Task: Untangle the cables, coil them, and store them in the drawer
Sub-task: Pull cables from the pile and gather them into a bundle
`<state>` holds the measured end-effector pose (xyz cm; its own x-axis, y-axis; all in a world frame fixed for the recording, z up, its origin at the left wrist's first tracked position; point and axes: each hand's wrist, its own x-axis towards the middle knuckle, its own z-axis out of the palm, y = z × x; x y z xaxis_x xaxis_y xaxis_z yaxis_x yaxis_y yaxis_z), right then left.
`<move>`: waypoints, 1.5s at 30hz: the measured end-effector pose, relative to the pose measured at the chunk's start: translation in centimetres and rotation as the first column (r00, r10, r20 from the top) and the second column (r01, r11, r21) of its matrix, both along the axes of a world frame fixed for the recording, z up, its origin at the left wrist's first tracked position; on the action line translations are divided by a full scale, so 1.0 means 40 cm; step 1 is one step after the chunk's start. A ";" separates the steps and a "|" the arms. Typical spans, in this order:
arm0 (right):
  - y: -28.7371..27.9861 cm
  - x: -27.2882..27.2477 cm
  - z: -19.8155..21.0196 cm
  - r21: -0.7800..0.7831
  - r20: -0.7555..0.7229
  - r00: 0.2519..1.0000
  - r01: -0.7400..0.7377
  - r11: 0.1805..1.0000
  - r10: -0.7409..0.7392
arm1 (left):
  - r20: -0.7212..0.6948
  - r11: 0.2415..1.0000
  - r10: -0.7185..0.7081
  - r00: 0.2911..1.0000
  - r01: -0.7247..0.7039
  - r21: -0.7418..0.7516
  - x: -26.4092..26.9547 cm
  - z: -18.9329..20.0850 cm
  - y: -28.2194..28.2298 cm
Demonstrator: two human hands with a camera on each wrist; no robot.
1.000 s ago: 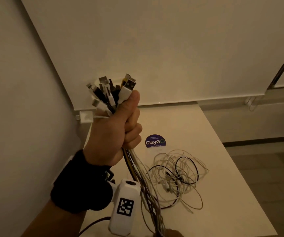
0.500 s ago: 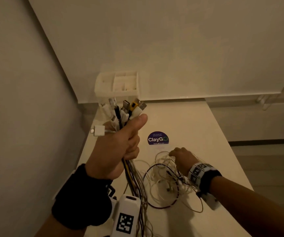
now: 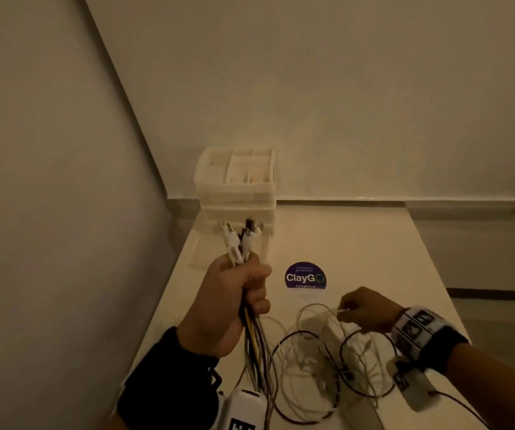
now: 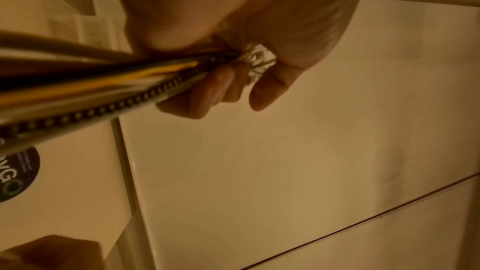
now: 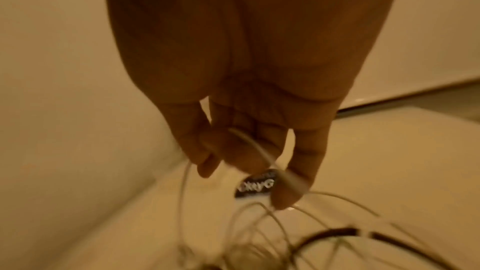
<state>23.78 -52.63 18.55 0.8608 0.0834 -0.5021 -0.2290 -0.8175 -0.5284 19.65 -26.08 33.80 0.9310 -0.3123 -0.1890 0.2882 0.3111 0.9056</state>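
Observation:
My left hand (image 3: pixel 244 290) is a fist round a bundle of cables (image 3: pixel 254 339), held above the white table (image 3: pixel 374 259); their plug ends (image 3: pixel 239 238) stick up out of the fist. In the left wrist view the fingers (image 4: pixel 207 94) curl round the yellow, white and braided cables (image 4: pixel 103 90). A tangle of white and black cables (image 3: pixel 327 361) lies on the table at the front. My right hand (image 3: pixel 364 308) hovers over it and pinches a thin white cable (image 5: pixel 259 151) between fingers and thumb. A white drawer organiser (image 3: pixel 237 187) stands at the back left corner.
A round purple ClayGo sticker (image 3: pixel 305 276) lies on the table between the hands and the organiser. Walls close in the table on the left and at the back. The table's right edge (image 3: pixel 442 287) drops to the floor.
My left hand has lowered the bundle toward the table. My right hand came into view, reached the tangle and now pinches a white cable. The head view tilted down, showing the organiser.

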 end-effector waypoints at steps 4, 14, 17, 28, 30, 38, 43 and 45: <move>0.000 -0.086 0.119 0.583 0.040 0.892 0.345 0.736 -0.450 | -0.073 0.995 -0.076 0.994 0.071 -0.076 0.025 -0.024 -0.056; 0.156 -0.238 0.287 0.574 0.642 0.686 -0.135 0.808 -0.342 | -0.320 0.969 -0.121 0.940 0.042 -0.244 0.084 -0.077 -0.173; 0.177 -0.256 0.257 0.346 0.763 0.623 -0.170 0.923 -0.172 | -0.314 0.944 -0.219 0.924 0.118 -0.309 0.083 -0.075 -0.178; 0.231 -0.295 0.188 0.537 0.606 0.671 0.053 0.842 -0.428 | 0.022 0.990 0.007 1.000 -0.003 -0.143 0.113 -0.048 -0.110; 0.211 -0.295 0.160 0.596 0.501 0.734 0.093 0.798 -0.459 | 0.107 0.987 0.068 0.992 -0.051 -0.151 0.124 -0.026 -0.088; 0.084 -0.223 0.049 0.474 0.411 0.746 0.317 0.822 -0.524 | 0.250 0.966 0.057 0.967 0.010 -0.259 0.176 0.086 0.029; 0.111 -0.167 0.147 0.535 0.455 0.673 0.315 0.783 -0.582 | 0.403 0.970 -0.143 0.904 0.046 0.240 0.096 0.024 -0.050; 0.141 -0.152 0.209 0.580 0.452 0.674 0.275 0.767 -0.584 | 0.462 0.917 -0.176 0.869 -0.026 0.398 0.049 -0.034 -0.110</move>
<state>17.69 -46.99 26.92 0.9474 -0.3049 0.0972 -0.0173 -0.3523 -0.9357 21.62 -30.49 32.45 0.9106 -0.3827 0.1561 -0.2046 -0.0893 0.9748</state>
